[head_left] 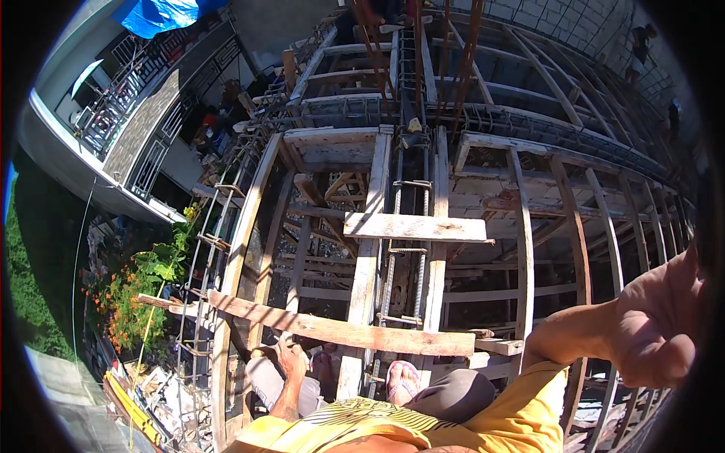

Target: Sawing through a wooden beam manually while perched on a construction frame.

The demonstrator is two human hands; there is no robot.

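My left hand (291,359) is low at the left, just below a rough reddish plank (340,328) that lies across the timber frame. Its fingers are bent closed beside the frame's wood; what they hold, if anything, is hidden. My right hand (657,325) is raised close at the right edge, palm showing, thumb apart from the fingers and nothing visible in it. The dark rim cuts off part of the fingers. A shorter pale board (415,226) crosses the formwork farther ahead. Between the long form boards runs a steel rebar cage (390,283).
My slippered foot (402,381) stands on the formwork. Open gaps between joists (525,257) drop to a lower level. Upright rebars (464,68) rise ahead. A tied rebar column (196,302) and flowering plants (140,294) are at the left. Another person (640,53) is far right.
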